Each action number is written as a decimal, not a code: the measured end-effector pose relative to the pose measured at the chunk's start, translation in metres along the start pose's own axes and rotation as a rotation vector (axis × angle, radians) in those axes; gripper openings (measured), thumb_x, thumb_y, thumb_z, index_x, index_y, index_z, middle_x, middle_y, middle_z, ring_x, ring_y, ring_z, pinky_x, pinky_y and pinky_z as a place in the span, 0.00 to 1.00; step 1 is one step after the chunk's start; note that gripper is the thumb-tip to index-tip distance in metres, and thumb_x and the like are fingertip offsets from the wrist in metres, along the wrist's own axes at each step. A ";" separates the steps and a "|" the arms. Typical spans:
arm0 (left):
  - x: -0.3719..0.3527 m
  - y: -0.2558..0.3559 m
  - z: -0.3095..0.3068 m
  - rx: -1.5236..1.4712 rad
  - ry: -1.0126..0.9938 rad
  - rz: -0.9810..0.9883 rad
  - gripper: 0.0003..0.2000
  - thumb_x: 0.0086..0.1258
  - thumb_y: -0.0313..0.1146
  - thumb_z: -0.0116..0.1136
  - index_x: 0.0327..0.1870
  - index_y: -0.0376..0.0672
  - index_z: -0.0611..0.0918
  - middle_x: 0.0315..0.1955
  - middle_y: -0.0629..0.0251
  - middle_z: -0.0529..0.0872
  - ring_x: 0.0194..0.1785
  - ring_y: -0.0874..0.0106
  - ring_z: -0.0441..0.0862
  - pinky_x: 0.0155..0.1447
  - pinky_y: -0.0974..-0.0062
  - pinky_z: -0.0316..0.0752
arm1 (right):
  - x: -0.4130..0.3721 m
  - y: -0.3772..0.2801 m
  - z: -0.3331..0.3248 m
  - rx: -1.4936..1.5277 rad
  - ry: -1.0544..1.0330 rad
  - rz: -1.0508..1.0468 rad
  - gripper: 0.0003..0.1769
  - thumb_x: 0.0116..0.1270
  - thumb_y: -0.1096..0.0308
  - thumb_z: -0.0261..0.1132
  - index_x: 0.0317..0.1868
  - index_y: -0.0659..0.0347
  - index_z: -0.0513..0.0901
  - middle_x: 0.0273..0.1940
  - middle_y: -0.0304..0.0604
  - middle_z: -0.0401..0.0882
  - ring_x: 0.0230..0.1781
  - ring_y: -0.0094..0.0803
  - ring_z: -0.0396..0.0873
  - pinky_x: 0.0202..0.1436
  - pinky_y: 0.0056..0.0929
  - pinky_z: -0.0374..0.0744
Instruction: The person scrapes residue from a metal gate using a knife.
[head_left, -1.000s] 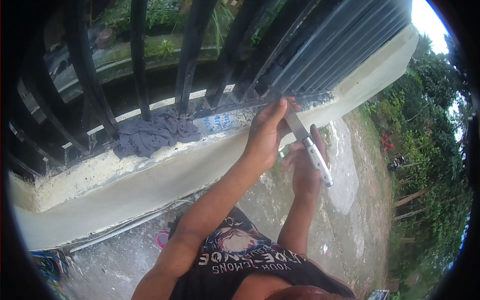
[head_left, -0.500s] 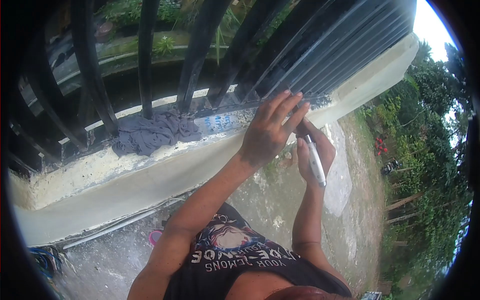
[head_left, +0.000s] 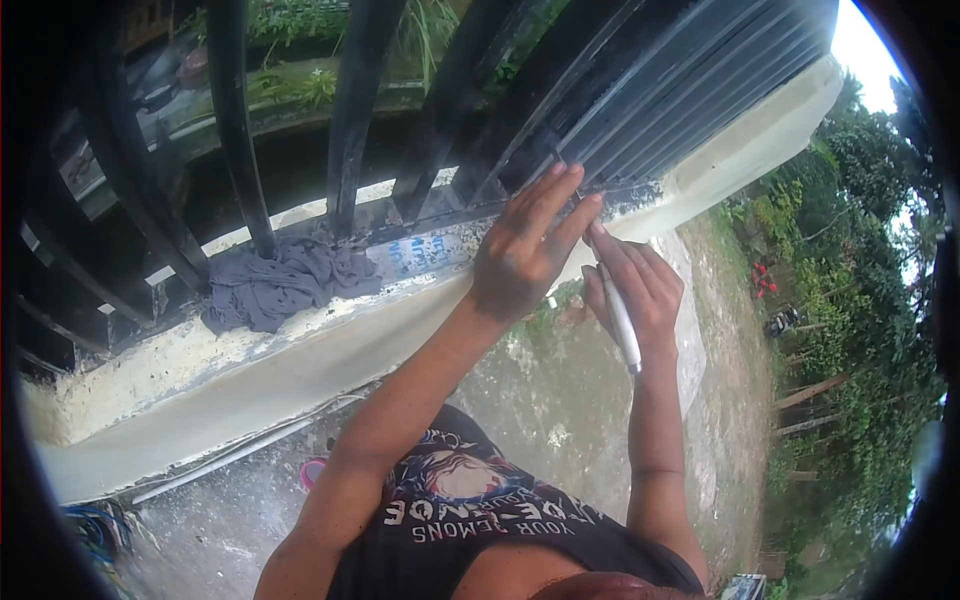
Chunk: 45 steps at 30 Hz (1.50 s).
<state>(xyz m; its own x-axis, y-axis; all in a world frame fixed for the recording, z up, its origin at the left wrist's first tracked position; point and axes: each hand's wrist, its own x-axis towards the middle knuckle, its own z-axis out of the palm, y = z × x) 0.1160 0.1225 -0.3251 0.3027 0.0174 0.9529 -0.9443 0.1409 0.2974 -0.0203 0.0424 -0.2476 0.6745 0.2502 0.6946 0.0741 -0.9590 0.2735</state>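
Observation:
My right hand (head_left: 645, 290) is closed around a white-handled tool (head_left: 620, 325). The handle's butt points down toward my forearm, and the working end is hidden behind my fingers. My left hand (head_left: 520, 255) lies just beside it, fingers stretched out toward the foot of the dark metal fence bars (head_left: 540, 150); whether its fingertips touch the tool cannot be made out. Left of that hand, on the ledge, are a label with blue lettering (head_left: 415, 254) and a crumpled grey cloth (head_left: 285, 285) against the bars.
A cream wall ledge (head_left: 160, 375) with flaking paint runs under the fence. Below lie a pale pipe (head_left: 220, 462), blue cables (head_left: 95, 530) and a pink round object (head_left: 313, 473) on the concrete ground (head_left: 520, 390). Trees and bushes (head_left: 850, 300) grow to the right.
My right hand has turned, and its knuckles now cover more of the handle. Both hands sit slightly closer to the fence, the left still stretched out. The view has shifted a little.

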 end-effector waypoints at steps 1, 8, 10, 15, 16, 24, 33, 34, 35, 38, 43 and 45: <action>-0.001 0.001 0.000 -0.013 0.007 -0.017 0.20 0.63 0.20 0.74 0.57 0.42 0.89 0.66 0.54 0.83 0.69 0.57 0.83 0.70 0.63 0.84 | -0.001 -0.001 0.001 -0.015 0.000 -0.010 0.29 0.57 0.73 0.78 0.61 0.59 0.87 0.41 0.42 0.91 0.33 0.32 0.87 0.36 0.31 0.85; -0.010 0.004 0.003 -0.020 0.014 -0.083 0.19 0.63 0.20 0.74 0.56 0.41 0.89 0.65 0.54 0.84 0.70 0.56 0.82 0.70 0.62 0.83 | -0.004 -0.001 0.004 -0.026 -0.038 -0.023 0.30 0.57 0.73 0.78 0.63 0.60 0.86 0.39 0.42 0.90 0.33 0.32 0.86 0.36 0.30 0.84; -0.018 0.002 0.001 0.005 0.004 -0.094 0.18 0.63 0.20 0.74 0.56 0.41 0.89 0.65 0.54 0.84 0.70 0.56 0.82 0.70 0.62 0.84 | -0.005 -0.004 0.008 -0.028 -0.057 -0.047 0.30 0.57 0.72 0.78 0.63 0.60 0.86 0.39 0.41 0.90 0.34 0.32 0.87 0.37 0.30 0.85; -0.010 0.000 -0.004 0.026 -0.009 -0.085 0.18 0.64 0.22 0.74 0.55 0.42 0.89 0.65 0.55 0.84 0.70 0.57 0.82 0.68 0.63 0.85 | 0.005 -0.005 0.000 -0.086 -0.085 -0.112 0.29 0.59 0.70 0.78 0.63 0.58 0.86 0.40 0.39 0.90 0.37 0.31 0.87 0.38 0.31 0.85; -0.003 0.001 -0.004 -0.002 0.006 -0.064 0.17 0.64 0.22 0.74 0.55 0.43 0.89 0.66 0.55 0.84 0.70 0.57 0.82 0.68 0.63 0.85 | 0.008 -0.007 -0.005 -0.126 -0.067 -0.112 0.29 0.60 0.69 0.78 0.63 0.57 0.86 0.42 0.38 0.90 0.39 0.31 0.87 0.39 0.31 0.85; -0.007 0.004 0.005 0.002 0.047 -0.072 0.18 0.63 0.22 0.74 0.55 0.45 0.89 0.66 0.53 0.84 0.70 0.56 0.82 0.66 0.63 0.86 | 0.001 -0.006 -0.008 -0.096 -0.096 -0.081 0.28 0.63 0.69 0.76 0.65 0.58 0.84 0.54 0.44 0.89 0.53 0.38 0.89 0.53 0.36 0.88; 0.005 0.006 -0.002 0.005 0.051 -0.058 0.15 0.65 0.22 0.72 0.53 0.41 0.89 0.64 0.53 0.85 0.69 0.57 0.83 0.66 0.63 0.86 | 0.007 -0.013 -0.009 -0.072 -0.097 -0.102 0.28 0.62 0.73 0.76 0.64 0.63 0.84 0.52 0.47 0.90 0.51 0.39 0.89 0.52 0.36 0.87; -0.002 0.005 -0.002 0.006 0.056 -0.050 0.15 0.65 0.22 0.72 0.53 0.41 0.89 0.64 0.53 0.85 0.69 0.57 0.83 0.66 0.63 0.86 | 0.007 -0.014 -0.007 -0.054 -0.113 -0.095 0.28 0.62 0.73 0.76 0.63 0.64 0.84 0.52 0.47 0.90 0.51 0.40 0.89 0.52 0.36 0.87; -0.014 0.008 -0.003 0.012 0.034 -0.102 0.15 0.65 0.21 0.72 0.53 0.41 0.89 0.64 0.53 0.85 0.69 0.56 0.83 0.65 0.63 0.86 | 0.004 -0.015 -0.006 -0.046 -0.149 -0.100 0.27 0.62 0.73 0.76 0.63 0.64 0.84 0.51 0.47 0.90 0.51 0.40 0.89 0.51 0.36 0.87; -0.014 0.007 -0.006 0.024 0.009 -0.159 0.15 0.65 0.21 0.71 0.54 0.41 0.88 0.65 0.53 0.84 0.69 0.56 0.83 0.65 0.63 0.86 | 0.009 -0.017 -0.006 -0.056 -0.134 -0.118 0.27 0.62 0.73 0.76 0.63 0.64 0.84 0.52 0.47 0.90 0.51 0.40 0.89 0.50 0.36 0.86; -0.005 0.007 -0.004 -0.009 0.026 -0.103 0.15 0.66 0.21 0.71 0.54 0.40 0.88 0.66 0.53 0.84 0.69 0.56 0.83 0.65 0.63 0.86 | 0.012 -0.019 -0.010 -0.111 -0.114 -0.096 0.27 0.62 0.73 0.75 0.63 0.64 0.84 0.51 0.47 0.89 0.50 0.39 0.89 0.50 0.35 0.86; -0.014 0.010 -0.007 -0.014 0.015 -0.170 0.15 0.67 0.21 0.70 0.54 0.40 0.87 0.66 0.52 0.84 0.69 0.55 0.83 0.65 0.62 0.86 | 0.004 -0.022 -0.004 -0.082 -0.150 -0.101 0.26 0.63 0.73 0.75 0.63 0.64 0.84 0.51 0.47 0.89 0.50 0.39 0.89 0.49 0.35 0.86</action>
<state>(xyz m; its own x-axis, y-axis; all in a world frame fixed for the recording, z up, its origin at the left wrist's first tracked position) 0.1036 0.1309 -0.3360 0.4600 0.0064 0.8879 -0.8774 0.1567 0.4534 -0.0222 0.0650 -0.2478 0.7691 0.3160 0.5555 0.0908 -0.9144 0.3944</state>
